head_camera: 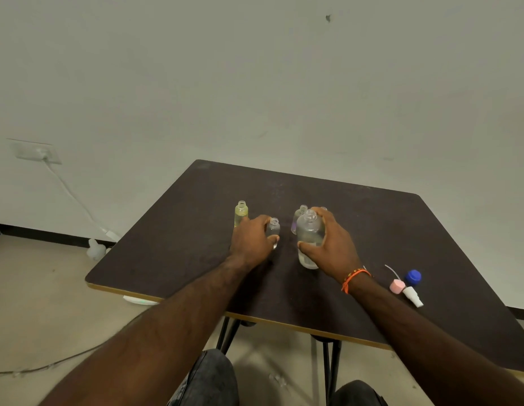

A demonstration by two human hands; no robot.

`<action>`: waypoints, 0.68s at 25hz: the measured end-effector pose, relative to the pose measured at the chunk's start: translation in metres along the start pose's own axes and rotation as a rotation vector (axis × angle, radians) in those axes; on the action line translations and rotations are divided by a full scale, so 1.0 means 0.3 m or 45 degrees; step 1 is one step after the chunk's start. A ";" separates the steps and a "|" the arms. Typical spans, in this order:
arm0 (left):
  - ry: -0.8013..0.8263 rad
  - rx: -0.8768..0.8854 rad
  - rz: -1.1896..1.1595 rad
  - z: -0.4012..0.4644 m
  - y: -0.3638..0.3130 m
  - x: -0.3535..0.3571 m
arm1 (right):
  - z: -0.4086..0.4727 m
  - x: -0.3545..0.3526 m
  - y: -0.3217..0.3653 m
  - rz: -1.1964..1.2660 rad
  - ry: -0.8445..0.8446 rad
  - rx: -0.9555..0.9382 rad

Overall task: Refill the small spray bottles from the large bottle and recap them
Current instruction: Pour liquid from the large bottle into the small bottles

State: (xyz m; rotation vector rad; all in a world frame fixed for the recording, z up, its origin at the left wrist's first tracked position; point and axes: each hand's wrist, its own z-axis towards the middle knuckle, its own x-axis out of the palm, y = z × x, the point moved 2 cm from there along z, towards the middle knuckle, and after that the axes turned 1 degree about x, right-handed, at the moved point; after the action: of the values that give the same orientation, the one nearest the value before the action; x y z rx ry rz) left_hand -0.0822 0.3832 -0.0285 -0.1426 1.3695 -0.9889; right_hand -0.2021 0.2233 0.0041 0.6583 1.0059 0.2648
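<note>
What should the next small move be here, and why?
Probably lift the large bottle and tip it over the small clear bottle. The right hand already grips the large bottle, the left hand holds the small one, and both necks are uncapped.

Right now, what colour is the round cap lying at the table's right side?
Blue. The round cap shows clearly in the head view, beside a pink cap.
</note>
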 end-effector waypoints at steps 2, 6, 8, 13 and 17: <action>-0.042 -0.011 0.054 0.028 -0.014 0.028 | 0.013 0.009 -0.009 0.020 -0.003 0.009; -0.081 -0.051 0.156 0.088 -0.045 0.063 | 0.020 0.008 -0.036 -0.018 -0.053 -0.022; -0.088 -0.063 0.221 0.108 -0.057 0.070 | 0.011 0.005 -0.046 -0.065 -0.070 -0.046; -0.065 -0.103 0.281 0.148 -0.072 0.077 | 0.000 0.008 -0.080 -0.031 -0.082 0.005; -0.031 -0.136 0.221 0.141 -0.076 0.076 | -0.012 -0.008 -0.094 0.094 -0.049 0.034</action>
State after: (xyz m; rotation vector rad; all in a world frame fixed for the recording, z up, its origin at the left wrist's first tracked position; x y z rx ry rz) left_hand -0.0600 0.3355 -0.0205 -0.1137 1.3881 -0.7677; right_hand -0.2089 0.2015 -0.0129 0.7232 0.9509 0.3025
